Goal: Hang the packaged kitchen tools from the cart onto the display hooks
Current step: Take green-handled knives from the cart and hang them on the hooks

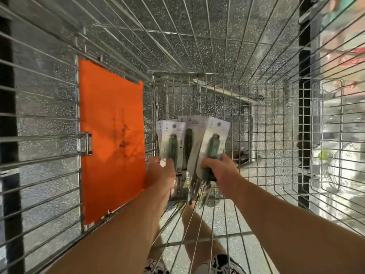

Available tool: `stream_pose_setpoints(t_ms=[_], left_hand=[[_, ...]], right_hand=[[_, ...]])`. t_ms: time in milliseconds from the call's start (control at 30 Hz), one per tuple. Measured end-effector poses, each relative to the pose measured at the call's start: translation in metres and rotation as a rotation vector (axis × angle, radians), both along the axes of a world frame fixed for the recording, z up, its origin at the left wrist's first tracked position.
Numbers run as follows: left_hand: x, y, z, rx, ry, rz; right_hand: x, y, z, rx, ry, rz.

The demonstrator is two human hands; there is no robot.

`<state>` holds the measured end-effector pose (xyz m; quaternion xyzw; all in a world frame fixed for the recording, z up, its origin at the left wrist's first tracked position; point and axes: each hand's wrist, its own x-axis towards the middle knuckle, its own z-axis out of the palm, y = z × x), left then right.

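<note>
Packaged kitchen tools (197,139) fan upward inside the wire cart (256,115), left grip (161,171) and right grip (219,171) clamped around them.

Speckled grey floor (197,26), blurry shelves (339,56) rt.

Orange panel (112,139), green-handled pkgs (192,139)

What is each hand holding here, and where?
Both hands hold white-carded, green-handled packaged kitchen tools at the lower end: left hand one pack, right hand another.
</note>
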<state>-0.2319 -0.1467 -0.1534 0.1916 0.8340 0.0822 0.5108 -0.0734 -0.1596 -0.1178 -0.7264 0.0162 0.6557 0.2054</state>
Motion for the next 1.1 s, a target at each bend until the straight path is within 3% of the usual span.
stream_pose_setpoints(t_ms=[133,333,500,733,933,1100], left_hand=[[0.005,0.002,0.001,0.064,-0.05,0.029],[0.009,-0.004,-0.005,0.028,-0.123,0.159],[0.007,0.001,-0.003,0.013,-0.218,0.138],[0.007,0.005,-0.003,-0.024,-0.246,0.125],[0.005,0.004,0.004,-0.018,-0.451,0.176],[0.005,0.014,0.027,0.022,-0.586,0.176]], right_hand=[[-0.023,0.0,-0.006,0.041,0.06,0.158],[-0.046,0.011,-0.014,0.084,-0.071,0.311],[-0.058,0.011,-0.014,0.098,-0.185,0.257],[-0.049,0.017,-0.011,0.092,-0.053,0.208],[-0.041,0.016,-0.003,0.094,0.07,0.219],[-0.043,0.025,0.016,0.077,0.099,0.077]])
